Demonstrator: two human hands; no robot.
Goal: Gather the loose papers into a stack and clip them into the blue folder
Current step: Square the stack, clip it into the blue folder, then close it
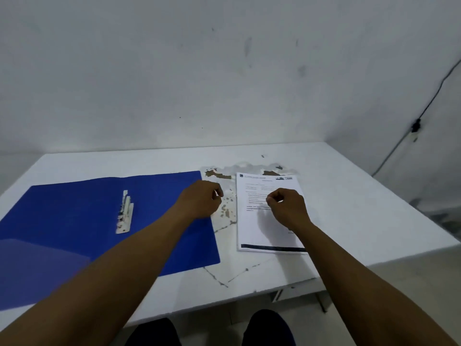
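Observation:
The blue folder (74, 221) lies spread flat on the left of the white table, its metal clip (125, 213) along the middle fold. A neat stack of printed white papers (259, 231) lies to the right of it. My left hand (202, 201) hovers over the folder's right edge with its fingers curled in, holding nothing. Above the upper part of the paper stack is my right hand (287, 206), fingers curled loosely and empty.
The white table (349, 196) has peeled, cracked paint between folder and papers. Its right and near edges drop off to the floor. A black cable (414, 126) runs down the right wall. My knees show below the near edge.

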